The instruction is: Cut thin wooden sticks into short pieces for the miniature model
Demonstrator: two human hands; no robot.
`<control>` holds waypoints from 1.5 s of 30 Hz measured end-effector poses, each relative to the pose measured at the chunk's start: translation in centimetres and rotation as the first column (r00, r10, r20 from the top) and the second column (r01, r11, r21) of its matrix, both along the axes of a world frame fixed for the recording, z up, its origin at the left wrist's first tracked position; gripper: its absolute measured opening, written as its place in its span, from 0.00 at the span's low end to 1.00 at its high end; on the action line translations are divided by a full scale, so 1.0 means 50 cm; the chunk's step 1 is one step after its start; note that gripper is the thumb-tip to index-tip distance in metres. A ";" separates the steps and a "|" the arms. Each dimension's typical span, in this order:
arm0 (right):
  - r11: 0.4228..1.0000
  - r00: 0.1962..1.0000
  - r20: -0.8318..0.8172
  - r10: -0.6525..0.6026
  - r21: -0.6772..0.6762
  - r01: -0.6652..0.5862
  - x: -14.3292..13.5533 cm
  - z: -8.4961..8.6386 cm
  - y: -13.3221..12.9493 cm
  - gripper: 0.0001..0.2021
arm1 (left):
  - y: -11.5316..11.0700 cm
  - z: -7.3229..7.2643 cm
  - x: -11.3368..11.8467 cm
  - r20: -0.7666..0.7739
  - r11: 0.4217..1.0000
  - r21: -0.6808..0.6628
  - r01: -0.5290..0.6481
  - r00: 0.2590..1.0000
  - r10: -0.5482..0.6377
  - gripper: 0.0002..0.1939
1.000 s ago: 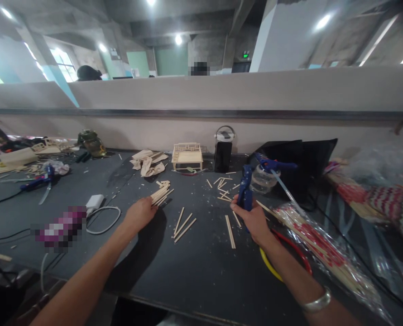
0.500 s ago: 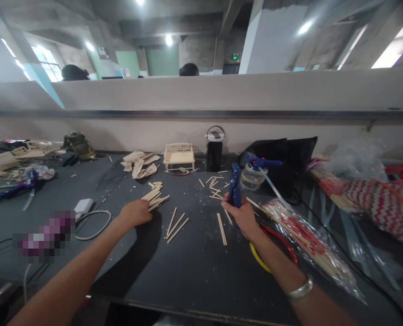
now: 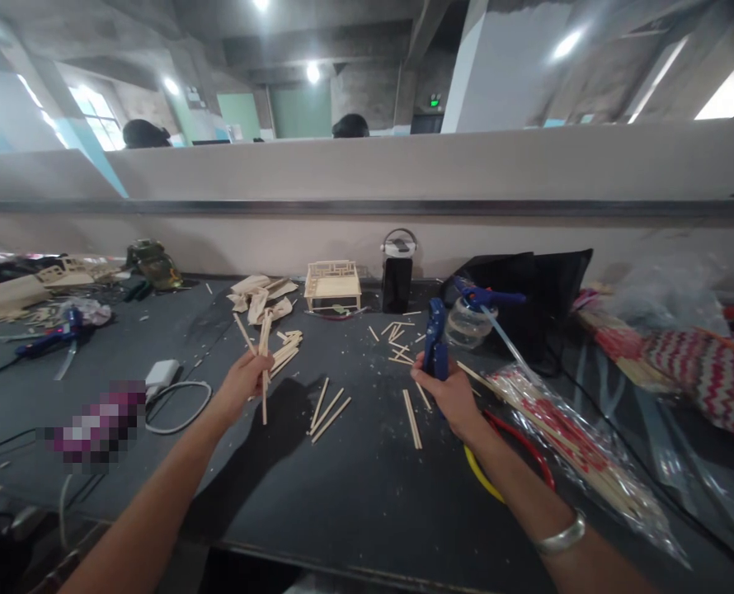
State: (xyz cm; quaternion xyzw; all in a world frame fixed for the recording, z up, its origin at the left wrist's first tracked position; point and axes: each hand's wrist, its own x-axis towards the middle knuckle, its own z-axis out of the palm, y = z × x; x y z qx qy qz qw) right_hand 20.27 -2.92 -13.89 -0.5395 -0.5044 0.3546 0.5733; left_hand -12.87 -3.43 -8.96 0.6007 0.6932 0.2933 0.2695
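Several thin wooden sticks (image 3: 264, 337) stand up out of my left hand (image 3: 247, 381), which is closed round them above the dark table (image 3: 367, 511). Just right of that hand lies a pile of short sticks (image 3: 285, 356). My right hand (image 3: 444, 386) grips a blue tool (image 3: 435, 338), held upright; its lower end is hidden by the fingers. Between the hands lie three spread sticks (image 3: 330, 410) and a close pair of sticks (image 3: 411, 419). Small stick pieces (image 3: 396, 340) are scattered beyond them.
A small wooden furniture model (image 3: 333, 285) stands at the back beside a black phone-like object (image 3: 397, 285). A blue glue gun (image 3: 487, 295) rests on a clear container. Bagged sticks (image 3: 565, 437) and red and yellow tool handles (image 3: 521, 445) lie right; a white charger (image 3: 162, 375) lies left.
My left hand has lifted from the pile with sticks in it and turned them upright. My right hand still holds the blue tool. The whole view has shifted slightly.
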 end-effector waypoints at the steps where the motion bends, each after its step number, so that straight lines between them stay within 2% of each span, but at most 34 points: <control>1: 1.000 1.000 0.000 0.002 -0.001 -0.002 0.001 -0.001 0.001 0.16 | -0.005 -0.003 -0.003 0.017 1.000 0.007 -0.007 1.000 0.006 0.10; 2: 1.000 1.000 -0.003 0.003 -0.004 -0.004 0.002 -0.002 0.001 0.16 | -0.009 -0.004 -0.008 -0.016 1.000 0.005 0.010 1.000 -0.010 0.09; 5: 1.000 1.000 -0.015 0.015 -0.017 -0.016 0.002 -0.002 0.001 0.16 | -0.019 -0.001 -0.023 -0.249 0.992 -0.074 0.102 0.961 -0.117 0.07; 8: 1.000 1.000 -0.009 0.016 -0.025 -0.016 -0.001 0.004 -0.003 0.16 | -0.019 -0.001 -0.020 -0.506 0.972 -0.181 0.151 0.833 -0.224 0.05; 11: 0.999 1.000 -0.002 0.018 -0.029 -0.018 -0.004 0.009 -0.006 0.16 | -0.008 -0.015 0.000 -0.625 0.956 -0.226 0.185 0.725 -0.288 0.08; 15: 1.000 1.000 0.001 0.021 -0.010 -0.021 -0.003 0.006 -0.005 0.16 | 0.010 -0.033 0.013 -0.615 0.961 -0.215 0.175 0.740 -0.272 0.12; 20: 1.000 0.999 0.031 0.015 -0.009 -0.015 -0.001 0.004 -0.003 0.16 | 0.003 -0.021 -0.010 -0.543 0.966 -0.203 0.160 0.802 -0.248 0.29; 24: 1.000 0.999 0.039 0.022 -0.017 -0.021 -0.004 0.014 -0.008 0.16 | -0.017 -0.014 -0.045 -0.533 0.980 -0.126 0.156 0.822 -0.199 0.19; 28: 1.000 0.999 0.034 0.019 -0.026 -0.018 -0.007 0.021 -0.011 0.16 | -0.042 -0.023 -0.066 -0.536 0.972 -0.100 0.213 0.812 -0.233 0.15; 30: 1.000 0.999 0.034 0.013 -0.028 -0.012 -0.006 0.020 -0.011 0.16 | -0.056 -0.027 -0.055 -0.618 0.976 -0.111 0.187 0.756 -0.215 0.14; 32: 1.000 0.999 0.032 0.013 -0.025 -0.012 -0.005 0.017 -0.010 0.16 | -0.066 -0.026 -0.030 -0.748 0.985 -0.096 0.141 0.642 -0.165 0.14; 34: 1.000 0.999 0.028 0.019 -0.018 -0.018 -0.003 0.013 -0.008 0.16 | -0.068 -0.018 -0.004 -0.843 0.985 -0.079 0.150 0.518 -0.147 0.15; 36: 1.000 1.000 0.019 0.021 -0.015 -0.021 -0.002 0.010 -0.006 0.16 | -0.060 -0.005 0.012 -0.880 0.982 -0.090 0.168 0.449 -0.158 0.20; 38: 1.000 1.000 0.011 0.020 -0.018 -0.020 -0.002 0.009 -0.005 0.16 | -0.047 0.011 0.013 -0.872 0.979 -0.127 0.161 0.451 -0.187 0.27; 41: 1.000 1.000 0.007 0.019 -0.021 -0.019 -0.002 0.009 -0.005 0.16 | -0.032 0.027 -0.008 -0.829 0.973 -0.185 0.140 0.510 -0.231 0.37; 43: 1.000 1.000 0.006 0.025 -0.017 -0.025 -0.003 0.010 -0.005 0.16 | -0.031 0.027 -0.030 -0.794 0.968 -0.203 0.149 0.554 -0.251 0.36; 45: 0.999 0.999 0.003 0.032 -0.014 -0.032 -0.004 0.010 -0.005 0.16 | -0.040 0.017 -0.054 -0.747 0.973 -0.159 0.165 0.624 -0.228 0.29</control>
